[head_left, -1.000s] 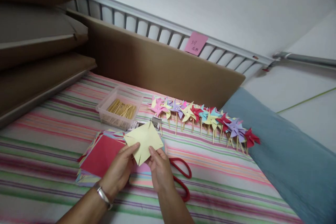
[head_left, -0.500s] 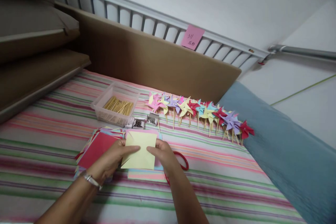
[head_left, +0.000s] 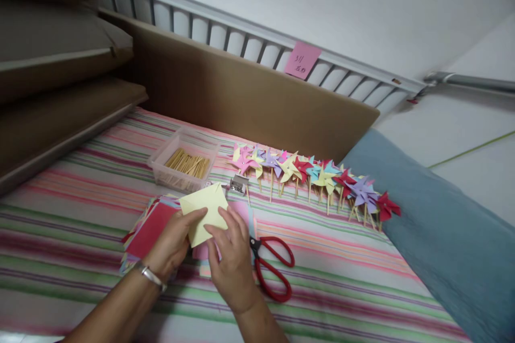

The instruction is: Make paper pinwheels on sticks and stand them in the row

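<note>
My left hand (head_left: pixel 175 241) grips a pale yellow square of paper (head_left: pixel 199 225), thumb on top. Cuts run in from the paper's upper corner. My right hand (head_left: pixel 232 257) is at the paper's right edge, its fingers apart and fingertips over or touching the sheet. Beneath the hands lies a pink paper sheet (head_left: pixel 240 210), partly covered. A stack of coloured paper squares (head_left: pixel 151 228), red on top, sits left of my left hand. Red-handled scissors (head_left: pixel 277 270) rest right of my right hand, their blades hidden.
A clear plastic box (head_left: pixel 177 177) holds short wooden sticks (head_left: pixel 189 163). A small open box (head_left: pixel 238 185) of metal bits stands beside it. Several paper pinwheels (head_left: pixel 324 177) line the back right. A cardboard panel (head_left: pixel 241 96) stands behind; stacked cartons (head_left: pixel 60 53) rise at left.
The yellow paper has turned in my left hand. My right hand has released its thumb grip and swung lower, fingers spread at the paper's edge. The scissors show more fully.
</note>
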Available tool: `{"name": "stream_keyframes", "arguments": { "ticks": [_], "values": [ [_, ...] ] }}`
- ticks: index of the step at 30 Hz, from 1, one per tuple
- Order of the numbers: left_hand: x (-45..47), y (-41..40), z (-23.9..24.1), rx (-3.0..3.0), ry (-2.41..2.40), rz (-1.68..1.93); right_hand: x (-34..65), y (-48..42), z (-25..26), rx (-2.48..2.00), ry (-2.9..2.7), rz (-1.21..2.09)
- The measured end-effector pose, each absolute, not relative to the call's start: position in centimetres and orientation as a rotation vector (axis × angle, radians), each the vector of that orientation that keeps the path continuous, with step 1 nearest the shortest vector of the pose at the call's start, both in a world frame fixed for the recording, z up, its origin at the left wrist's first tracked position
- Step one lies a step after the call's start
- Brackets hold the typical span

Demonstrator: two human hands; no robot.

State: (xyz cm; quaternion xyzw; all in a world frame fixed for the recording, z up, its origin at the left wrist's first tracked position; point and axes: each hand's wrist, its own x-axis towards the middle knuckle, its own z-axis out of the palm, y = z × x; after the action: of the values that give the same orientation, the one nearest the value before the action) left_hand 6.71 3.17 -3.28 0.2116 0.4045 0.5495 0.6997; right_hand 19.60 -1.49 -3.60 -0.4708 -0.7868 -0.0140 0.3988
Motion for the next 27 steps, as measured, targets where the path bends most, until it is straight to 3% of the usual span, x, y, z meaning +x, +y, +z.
{"name": "stream_keyframes", "arguments": {
  "ticks": [13,27],
  "values": [
    [6.9,2.7,-2.4,0.376,0.947,1.215,19.0,-1.4,-4.2,-1.175,-1.99,-0.085],
    [7.9,2.2,-3.4,0.505,0.79,1.167,20.0,-0.6,-3.0,-1.462,-1.552,0.541]
  ]
}}
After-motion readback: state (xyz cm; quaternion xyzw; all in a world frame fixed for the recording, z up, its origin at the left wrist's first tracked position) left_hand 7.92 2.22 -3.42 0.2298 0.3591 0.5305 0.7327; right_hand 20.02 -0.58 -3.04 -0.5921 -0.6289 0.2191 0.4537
